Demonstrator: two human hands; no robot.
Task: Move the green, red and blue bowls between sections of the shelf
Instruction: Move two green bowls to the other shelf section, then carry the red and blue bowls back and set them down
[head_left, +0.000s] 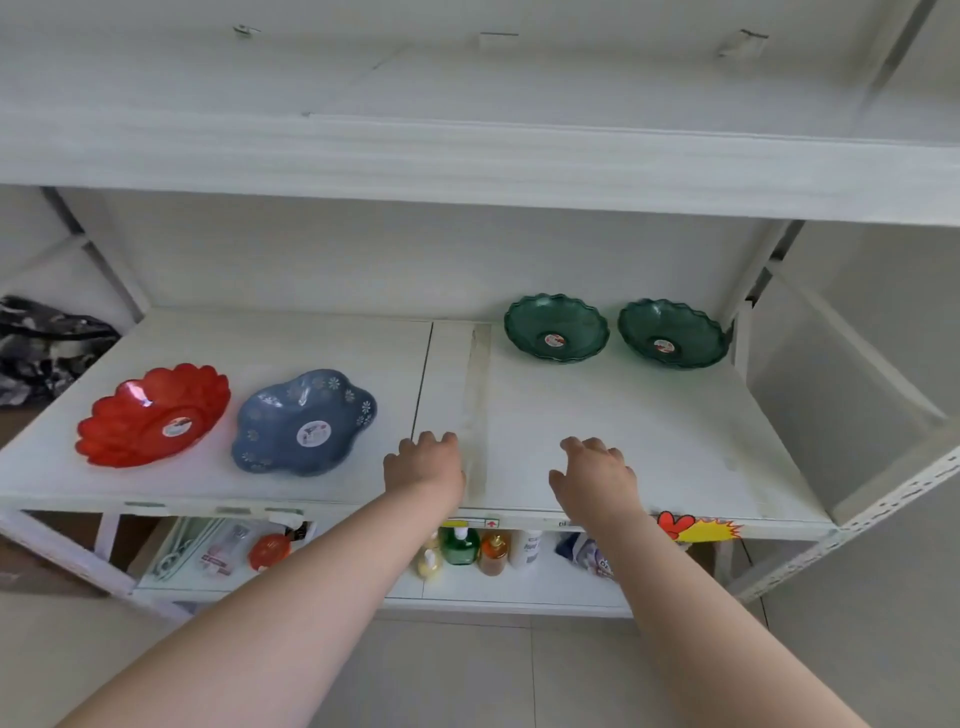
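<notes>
A red scalloped bowl (153, 414) and a blue flowered bowl (305, 421) sit side by side on the left section of the white shelf (623, 431). Two green scalloped bowls (556, 327) (672, 333) stand at the back of the right section. My left hand (425, 466) hovers over the shelf's front near the seam between the sections, fingers curled downward and holding nothing. My right hand (595, 475) reaches over the front of the right section, fingers apart and empty. Both hands are well short of the green bowls.
An upper shelf board (467, 156) overhangs the work level. Below, a lower shelf holds several bottles (460, 545) and packets (223, 551). A dark patterned cloth (47, 343) lies at far left. Angled metal uprights (893, 499) frame the right side.
</notes>
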